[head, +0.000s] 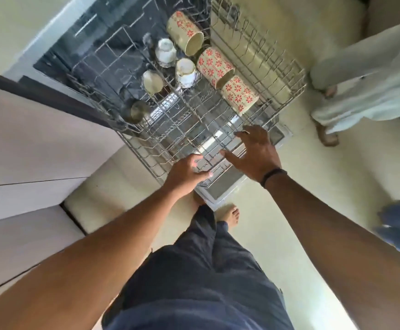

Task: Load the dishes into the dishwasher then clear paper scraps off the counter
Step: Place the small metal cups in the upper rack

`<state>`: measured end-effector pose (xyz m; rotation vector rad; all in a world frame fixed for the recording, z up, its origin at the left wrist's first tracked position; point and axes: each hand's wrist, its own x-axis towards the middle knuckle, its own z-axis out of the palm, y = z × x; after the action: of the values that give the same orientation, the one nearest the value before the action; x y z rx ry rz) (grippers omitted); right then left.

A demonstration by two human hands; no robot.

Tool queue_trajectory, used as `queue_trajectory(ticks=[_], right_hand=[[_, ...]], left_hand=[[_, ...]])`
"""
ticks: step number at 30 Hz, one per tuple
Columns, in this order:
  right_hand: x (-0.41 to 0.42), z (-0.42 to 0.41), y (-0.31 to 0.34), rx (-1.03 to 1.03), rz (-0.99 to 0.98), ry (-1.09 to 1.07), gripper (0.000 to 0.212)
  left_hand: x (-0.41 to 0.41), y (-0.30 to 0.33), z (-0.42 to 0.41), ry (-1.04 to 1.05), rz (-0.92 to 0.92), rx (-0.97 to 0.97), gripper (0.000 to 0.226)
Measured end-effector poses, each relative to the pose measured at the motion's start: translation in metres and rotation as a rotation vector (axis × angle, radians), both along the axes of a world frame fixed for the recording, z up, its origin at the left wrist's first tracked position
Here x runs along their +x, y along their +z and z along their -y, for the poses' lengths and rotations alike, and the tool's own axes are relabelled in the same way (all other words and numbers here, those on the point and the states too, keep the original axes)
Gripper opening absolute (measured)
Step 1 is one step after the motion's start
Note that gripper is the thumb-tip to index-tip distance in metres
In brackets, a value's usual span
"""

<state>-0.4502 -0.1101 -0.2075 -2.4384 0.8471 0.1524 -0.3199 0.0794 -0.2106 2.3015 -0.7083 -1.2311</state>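
**Hands at the rack's front edge, cups standing loose behind**

A person leans over a pulled-out dishwasher rack, both hands at its near edge. The left hand has its fingers curled at the front wire, though motion blur makes it impossible to tell whether they actually grip it. The right hand is spread, fingers straight, resting on or just over the wires and holding nothing. The dishes are already loaded: three patterned tumblers lying on their sides in a row, small white cups and a steel cup beside them (none looks firmly wedged between tines). A hard shove inward could probably roll the tumblers together or tip a cup. Fingertips poking through the wires risk a pinch. A bystander's feet stand close by.
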Motion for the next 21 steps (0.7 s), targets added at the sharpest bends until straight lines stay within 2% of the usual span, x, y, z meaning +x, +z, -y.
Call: queue_trajectory(ticks=[3, 5, 8, 11, 13, 16, 18, 21], right_hand=[[-0.001, 0.022, -0.007, -0.01, -0.082, 0.154, 0.088], [-0.001, 0.036, -0.022, -0.105, -0.212, 0.318, 0.093], [0.002, 0.052, -0.044, -0.252, -0.324, 0.453, 0.082], [0.014, 0.057, -0.063, -0.335, -0.286, 0.432, 0.055], [0.019, 0.056, -0.071, -0.356, -0.227, 0.376, 0.044], [0.019, 0.059, -0.083, -0.314, -0.093, 0.342, 0.039], [0.018, 0.062, -0.088, -0.357, -0.041, 0.367, 0.034], [0.02, 0.061, -0.09, -0.375, -0.016, 0.372, 0.029]], left_hand=[[0.002, -0.017, 0.008, -0.131, -0.018, 0.108, 0.058], [0.003, -0.03, 0.011, -0.179, -0.032, 0.142, 0.045], [0.0, -0.049, 0.008, -0.145, -0.103, 0.217, 0.06], [-0.005, -0.059, 0.005, -0.091, -0.203, 0.204, 0.088], [-0.009, -0.065, 0.006, -0.095, -0.191, 0.182, 0.094], [-0.02, -0.082, 0.008, -0.148, 0.022, 0.198, 0.067], [-0.023, -0.081, 0.008, -0.124, 0.083, 0.16, 0.051], [-0.023, -0.077, 0.006, -0.114, 0.124, 0.097, 0.053]])
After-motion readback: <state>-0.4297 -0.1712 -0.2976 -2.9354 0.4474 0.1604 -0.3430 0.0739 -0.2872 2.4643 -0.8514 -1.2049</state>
